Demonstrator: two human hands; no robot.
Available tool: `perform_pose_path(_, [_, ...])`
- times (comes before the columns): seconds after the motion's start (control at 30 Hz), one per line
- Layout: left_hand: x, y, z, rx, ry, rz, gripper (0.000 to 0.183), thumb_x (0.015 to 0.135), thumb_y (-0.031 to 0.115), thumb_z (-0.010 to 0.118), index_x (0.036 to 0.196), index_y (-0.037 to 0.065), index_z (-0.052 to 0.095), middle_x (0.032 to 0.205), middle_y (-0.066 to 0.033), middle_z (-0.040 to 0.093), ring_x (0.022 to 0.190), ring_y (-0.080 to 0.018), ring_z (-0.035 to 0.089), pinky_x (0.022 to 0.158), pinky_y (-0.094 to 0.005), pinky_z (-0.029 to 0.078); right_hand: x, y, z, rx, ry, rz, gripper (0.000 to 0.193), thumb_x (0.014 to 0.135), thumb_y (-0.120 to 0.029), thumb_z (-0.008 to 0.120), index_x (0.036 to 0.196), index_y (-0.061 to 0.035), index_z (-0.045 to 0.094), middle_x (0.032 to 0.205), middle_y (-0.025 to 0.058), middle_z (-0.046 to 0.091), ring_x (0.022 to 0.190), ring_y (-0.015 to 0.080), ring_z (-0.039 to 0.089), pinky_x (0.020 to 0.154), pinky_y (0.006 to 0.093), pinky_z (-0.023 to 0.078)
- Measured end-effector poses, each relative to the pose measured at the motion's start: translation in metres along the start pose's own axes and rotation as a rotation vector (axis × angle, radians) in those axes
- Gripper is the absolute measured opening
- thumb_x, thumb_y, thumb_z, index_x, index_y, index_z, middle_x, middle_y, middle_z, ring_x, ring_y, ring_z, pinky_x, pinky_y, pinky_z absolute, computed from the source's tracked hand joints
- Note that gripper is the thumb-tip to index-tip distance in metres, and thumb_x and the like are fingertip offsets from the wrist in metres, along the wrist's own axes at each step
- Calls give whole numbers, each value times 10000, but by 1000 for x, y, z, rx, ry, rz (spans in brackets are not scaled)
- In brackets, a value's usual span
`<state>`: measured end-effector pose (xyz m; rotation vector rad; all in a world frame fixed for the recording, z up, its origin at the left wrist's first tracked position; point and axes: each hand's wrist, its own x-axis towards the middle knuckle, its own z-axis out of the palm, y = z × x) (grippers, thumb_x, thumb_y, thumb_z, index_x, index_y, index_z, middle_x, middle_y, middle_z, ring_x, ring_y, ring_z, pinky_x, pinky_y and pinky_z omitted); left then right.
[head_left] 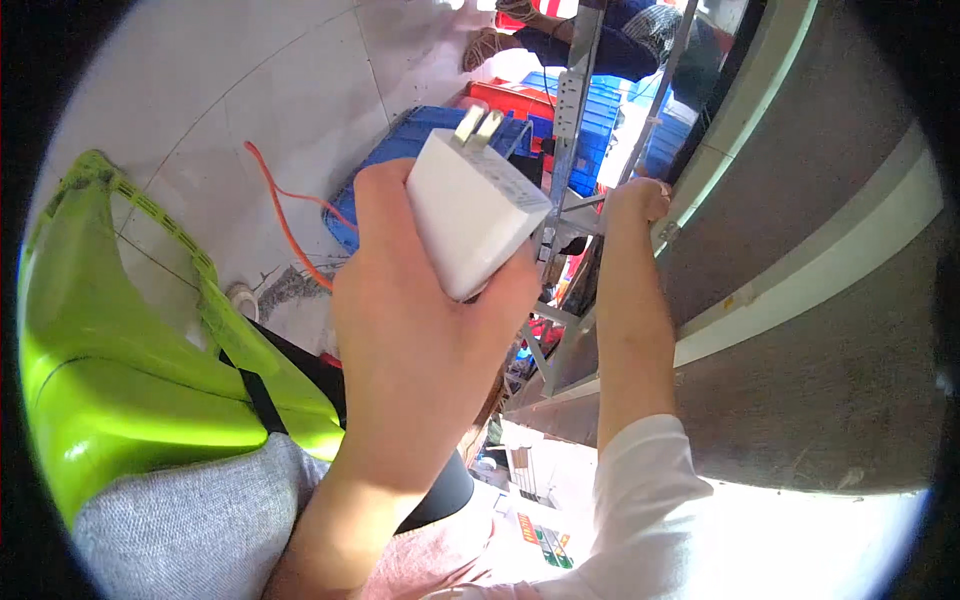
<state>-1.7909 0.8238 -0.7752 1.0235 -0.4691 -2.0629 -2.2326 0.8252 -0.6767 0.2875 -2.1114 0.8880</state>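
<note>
A white two-prong charger (470, 215) sits in my left hand (405, 320), which is raised in the middle of the view with its fingers closed around the sides. The metal prongs point up and away from me. An orange cable (275, 200) loops out to the left and passes behind this hand; its end is hidden. My right arm stretches forward along the grey panel, and my right hand (640, 200) is beside the metal frame (575, 150). Its fingers are curled and partly hidden, so what they grip does not show.
A bright green plastic chair (120, 340) with a grey cloth (200, 525) stands at left. Beyond my left hand lie a blue crate lid (385, 150) and blue bins (590, 130). A white power strip (567, 105) hangs on the frame. Another person's sandalled foot (487, 47) shows at the top.
</note>
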Motion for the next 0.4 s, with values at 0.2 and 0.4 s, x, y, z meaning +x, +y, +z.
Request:
perform_pose_path(0.2, [-4,15,5,-56,-52,-39,352,771,120,651,1043,10,457,880,-82,557,770,-138,520,682,-279,446,84,32,11,-1097,39,-346,325,868,-193,407,835,1,665,851,131,675,747,247,669,571,363,534])
perform_pose_path(0.4, [-10,27,7,73,-37,155,424,748,151,659,1066,-9,430,883,-192,598,817,-275,616,706,-344,470,-8,-29,-12,-165,173,-7,329,879,-223,422,861,10,654,836,124,676,752,250,663,633,376,523])
